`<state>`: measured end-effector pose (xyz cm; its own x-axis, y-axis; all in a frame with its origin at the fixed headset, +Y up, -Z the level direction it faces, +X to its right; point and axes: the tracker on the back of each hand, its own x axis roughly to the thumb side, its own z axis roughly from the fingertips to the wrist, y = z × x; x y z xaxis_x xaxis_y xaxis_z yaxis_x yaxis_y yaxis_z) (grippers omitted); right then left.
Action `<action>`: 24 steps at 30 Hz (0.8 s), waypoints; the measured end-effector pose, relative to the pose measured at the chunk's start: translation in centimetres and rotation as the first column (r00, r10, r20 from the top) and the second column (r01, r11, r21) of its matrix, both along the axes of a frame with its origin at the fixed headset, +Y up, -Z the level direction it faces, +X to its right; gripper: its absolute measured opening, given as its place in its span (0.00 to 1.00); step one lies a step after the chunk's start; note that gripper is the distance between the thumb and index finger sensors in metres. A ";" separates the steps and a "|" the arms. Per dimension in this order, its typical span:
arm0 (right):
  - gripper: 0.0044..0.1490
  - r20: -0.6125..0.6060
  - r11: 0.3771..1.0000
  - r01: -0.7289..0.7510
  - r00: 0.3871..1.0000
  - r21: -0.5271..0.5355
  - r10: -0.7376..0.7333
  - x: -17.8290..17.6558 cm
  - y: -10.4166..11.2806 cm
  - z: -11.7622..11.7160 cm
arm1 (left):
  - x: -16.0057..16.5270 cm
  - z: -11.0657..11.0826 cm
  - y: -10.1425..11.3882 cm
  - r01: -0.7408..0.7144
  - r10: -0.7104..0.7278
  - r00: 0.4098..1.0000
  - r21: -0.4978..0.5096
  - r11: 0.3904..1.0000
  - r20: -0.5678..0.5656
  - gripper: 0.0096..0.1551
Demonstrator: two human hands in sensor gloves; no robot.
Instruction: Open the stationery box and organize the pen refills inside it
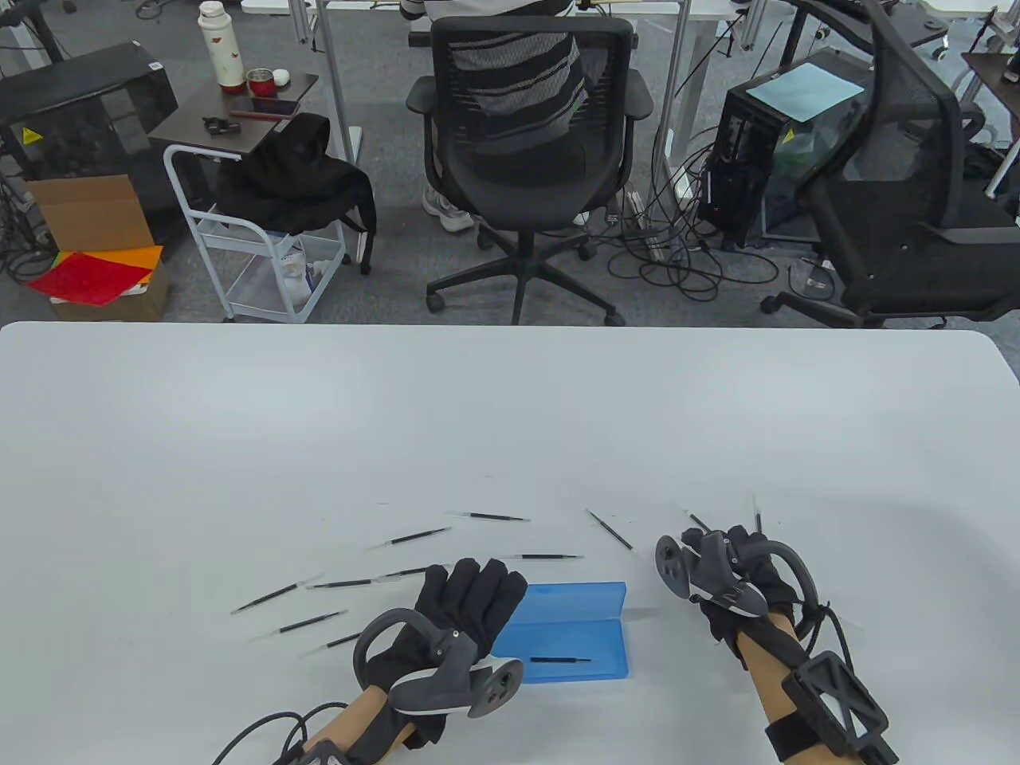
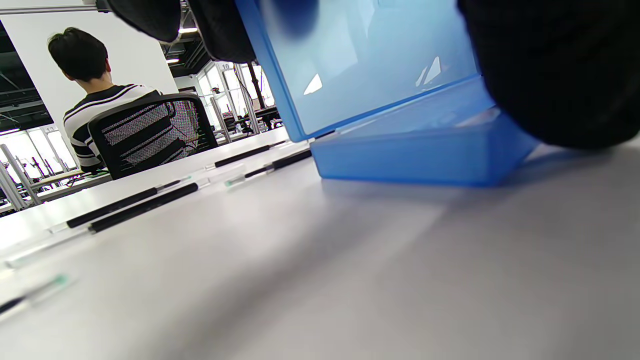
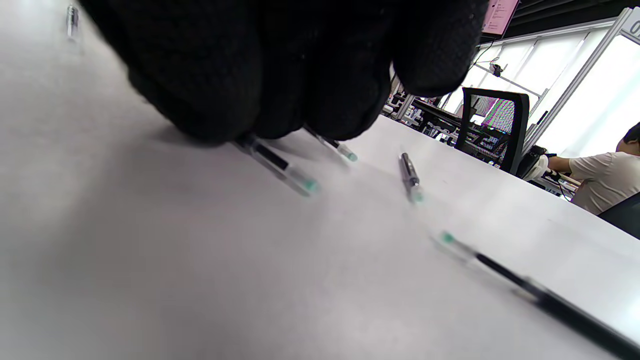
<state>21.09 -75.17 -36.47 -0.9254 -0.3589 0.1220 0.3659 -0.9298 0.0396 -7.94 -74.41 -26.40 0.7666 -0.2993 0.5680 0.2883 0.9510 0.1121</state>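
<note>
The blue box (image 1: 570, 633) already lies open near the table's (image 1: 510, 414) front edge, lid folded back, with one refill (image 1: 560, 660) lying in its tray. So the opening looks done and the gathering is under way, and barely started, since most of the refills are scattered over the tabletop.

The right hand (image 1: 737, 570) is down on the table, well to the right of the box, its gloved fingers (image 3: 280, 75) bunched together over the ends of two refills (image 3: 280, 167). From the wrist view, the fingertips sit right on top of them and look to be pinching at least the nearer one, though the glove hides the contact itself. One more refill (image 3: 410, 176) lies just beyond that grip and another (image 3: 540, 295) further off toward the table's far side.

The left hand (image 1: 458, 617) lies palm down with its fingers straight and spread flat, their tips against the box's left end and lid, steadying it rather than gripping. To the left of that hand lies a loose fan of refills (image 1: 343, 586).

Next, I'd guess, the right hand must lift what it has pinched, carry it left to the tray and lay it alongside the one already there. These thin rods roll easily, so the pinch needs to be firm and the box must not slide.
</note>
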 end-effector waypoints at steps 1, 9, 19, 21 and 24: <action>0.40 -0.001 1.000 -0.002 1.000 -0.001 0.002 -0.1 0.0 0.0 | 0.0 0.0 0.0 0.000 0.000 1.000 0.000 1.000 0.000 0.79; 0.38 -0.006 0.999 -0.043 0.999 0.008 0.043 -0.7 -0.3 0.1 | 0.0 0.0 0.0 0.001 -0.001 1.000 0.003 1.000 -0.001 0.79; 0.39 -0.007 1.000 -0.020 1.000 -0.002 0.020 -0.6 -0.4 0.1 | 0.0 0.0 0.0 0.001 -0.001 1.000 0.003 1.000 -0.001 0.79; 0.39 -0.011 1.000 -0.011 1.000 0.007 0.011 -0.5 -0.4 0.2 | 0.0 0.0 0.0 0.001 -0.001 1.000 0.003 1.000 -0.001 0.79; 0.39 -0.016 1.000 0.011 1.000 0.014 -0.010 -0.2 -0.4 0.2 | 0.0 0.0 0.0 0.001 -0.001 1.000 0.003 1.000 -0.001 0.79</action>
